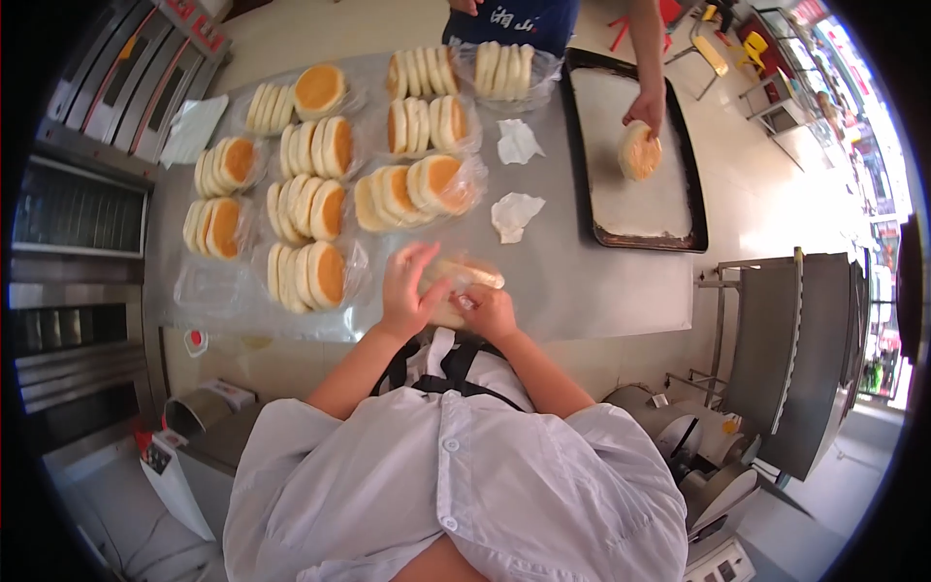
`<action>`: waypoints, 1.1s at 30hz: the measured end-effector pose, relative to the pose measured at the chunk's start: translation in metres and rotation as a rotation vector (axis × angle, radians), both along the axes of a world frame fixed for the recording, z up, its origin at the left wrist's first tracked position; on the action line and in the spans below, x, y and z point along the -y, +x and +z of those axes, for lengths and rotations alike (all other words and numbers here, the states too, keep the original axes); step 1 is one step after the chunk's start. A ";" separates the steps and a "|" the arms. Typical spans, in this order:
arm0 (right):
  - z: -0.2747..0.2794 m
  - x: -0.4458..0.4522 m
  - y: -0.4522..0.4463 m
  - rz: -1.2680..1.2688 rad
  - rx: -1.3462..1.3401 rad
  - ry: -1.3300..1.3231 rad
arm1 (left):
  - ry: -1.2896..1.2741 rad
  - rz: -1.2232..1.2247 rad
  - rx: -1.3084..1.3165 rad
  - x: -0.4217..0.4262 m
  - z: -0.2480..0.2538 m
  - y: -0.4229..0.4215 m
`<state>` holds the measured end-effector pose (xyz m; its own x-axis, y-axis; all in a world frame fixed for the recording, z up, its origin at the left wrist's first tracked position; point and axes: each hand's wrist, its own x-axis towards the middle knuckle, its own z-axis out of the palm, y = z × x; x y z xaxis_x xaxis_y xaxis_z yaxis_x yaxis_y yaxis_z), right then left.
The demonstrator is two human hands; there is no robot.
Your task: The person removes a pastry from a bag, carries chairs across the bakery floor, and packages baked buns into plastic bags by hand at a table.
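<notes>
Close to my body at the table's near edge is a clear plastic bag with pale flat bread rounds (477,272) in it, somewhat blurred. My right hand (488,310) is closed on gathered plastic of this bag. On the bag's left side is my left hand (412,291), its fingers raised and apart; whether it touches the bag is hard to tell. Just beyond my hands lies a bagged row of bread rounds (412,194) with golden-brown faces.
Several more bagged breads (315,276) stand in rows across the left of the metal table (592,291). Two crumpled white papers (517,215) lie right of centre. Across the table, another person's hand (645,112) holds a bread round over a black-rimmed baking tray (606,145).
</notes>
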<state>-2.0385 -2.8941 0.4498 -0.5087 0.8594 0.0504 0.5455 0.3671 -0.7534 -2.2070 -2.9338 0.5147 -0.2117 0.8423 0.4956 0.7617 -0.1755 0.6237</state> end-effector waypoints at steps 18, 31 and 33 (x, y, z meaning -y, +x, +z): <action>0.014 -0.005 -0.004 -0.213 -0.324 0.015 | -0.534 -0.232 0.297 -0.008 -0.058 0.012; 0.026 -0.039 0.014 0.208 -0.028 0.423 | -0.568 -0.293 0.177 0.007 -0.077 0.009; 0.020 -0.027 0.021 0.150 0.094 0.303 | -0.643 -0.319 0.357 0.004 -0.060 0.004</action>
<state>-2.0180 -2.8673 0.4696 -0.6432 0.7277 0.2384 0.5304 0.6479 -0.5468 -2.2032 -2.9378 0.4552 0.0336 0.9866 -0.1599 0.4711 0.1255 0.8731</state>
